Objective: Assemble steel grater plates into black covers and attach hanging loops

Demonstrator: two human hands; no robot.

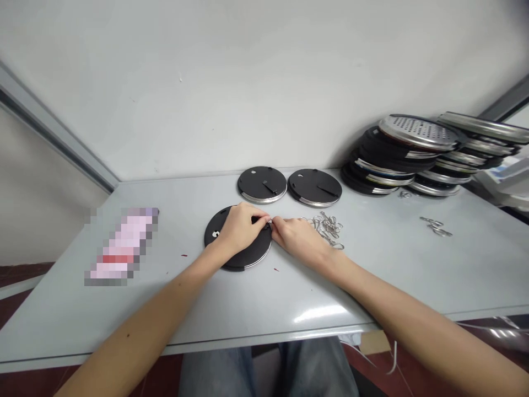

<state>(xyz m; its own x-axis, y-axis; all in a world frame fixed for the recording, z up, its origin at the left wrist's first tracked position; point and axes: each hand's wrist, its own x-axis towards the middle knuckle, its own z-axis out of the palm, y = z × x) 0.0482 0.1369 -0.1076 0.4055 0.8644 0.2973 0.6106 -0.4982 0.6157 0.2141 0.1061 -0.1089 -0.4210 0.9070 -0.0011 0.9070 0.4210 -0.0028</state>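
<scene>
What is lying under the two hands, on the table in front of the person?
A black disc with a metal rim lies under the left hand; the right hand meets it at the disc's edge. The hands cover whatever small piece they pinch there.

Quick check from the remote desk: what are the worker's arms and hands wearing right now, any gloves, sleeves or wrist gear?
Nothing on either. The left hand and right hand are bare, with no gloves, rings, watch or bands visible. Both forearms are uncovered to the frame edge; no sleeve shows. Grey-blue trousers show below the table edge.
</scene>
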